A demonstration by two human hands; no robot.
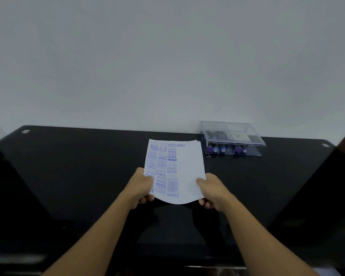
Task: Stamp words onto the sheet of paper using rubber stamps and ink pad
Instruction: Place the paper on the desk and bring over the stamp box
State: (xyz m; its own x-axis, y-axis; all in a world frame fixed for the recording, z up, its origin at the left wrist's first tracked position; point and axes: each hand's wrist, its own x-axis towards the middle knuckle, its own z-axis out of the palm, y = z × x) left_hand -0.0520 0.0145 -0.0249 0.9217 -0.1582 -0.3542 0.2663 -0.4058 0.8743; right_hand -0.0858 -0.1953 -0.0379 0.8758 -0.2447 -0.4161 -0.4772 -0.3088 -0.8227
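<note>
Left hand (142, 184) and right hand (211, 189) pinch the stamped sheet (184, 170) at its near corners, above the black table (78, 166). Far right: closed clear box (232, 139), rubber stamps (219, 150) inside, compartmented.

Body in view: two hands, two forearms. Left hand (142, 185) sits just left of frame centre, right hand (213, 189) just right of it. Both are bare: only skin on fingers, backs and wrists. Left forearm (106, 230) comes in from the bottom edge at lower left, right forearm (247, 230) from the bottom edge at lower right. Both forearms are bare along their whole visible length, slim and smooth, tapering toward the wrist. Each hand shows one thumb and a few fingertips (146, 200). Nails too blurred to make out.
</note>
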